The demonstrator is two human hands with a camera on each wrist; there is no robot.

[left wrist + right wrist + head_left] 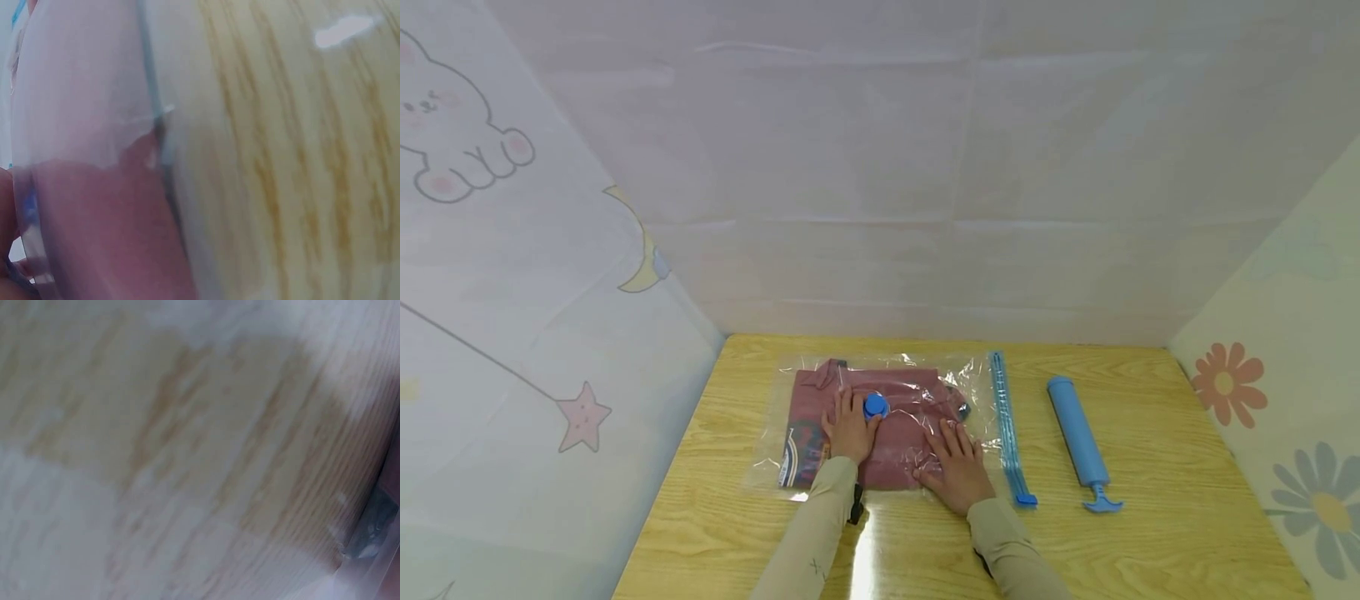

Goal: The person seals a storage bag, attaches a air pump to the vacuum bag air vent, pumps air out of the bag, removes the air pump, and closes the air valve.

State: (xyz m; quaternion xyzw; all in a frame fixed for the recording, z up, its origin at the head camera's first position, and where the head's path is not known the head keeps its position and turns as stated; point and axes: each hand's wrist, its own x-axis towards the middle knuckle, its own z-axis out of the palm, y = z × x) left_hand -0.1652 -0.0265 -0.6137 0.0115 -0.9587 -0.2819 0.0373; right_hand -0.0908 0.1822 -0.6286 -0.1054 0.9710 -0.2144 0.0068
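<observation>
A clear plastic vacuum storage bag point(775, 417) lies flat on the wooden table with a folded dusty-red garment point(891, 458) inside. My left hand point(852, 425) rests on the bag with fingers extended, right beside its round blue valve cap point(875, 405); the thumb lies at the cap's lower edge. To the right, my right hand point(958, 471) presses on the bag with fingers spread over the garment. In the left wrist view the garment point(106, 231) shows through the plastic, and part of the left hand point(7, 225) appears at the edge.
A blue zip strip with a slider point(1026, 500) runs along the bag's right end. Farther right lies a blue hand pump point(1078, 433) with a T-shaped handle. Printed cloth walls enclose the table point(1187, 517) at the back and sides.
</observation>
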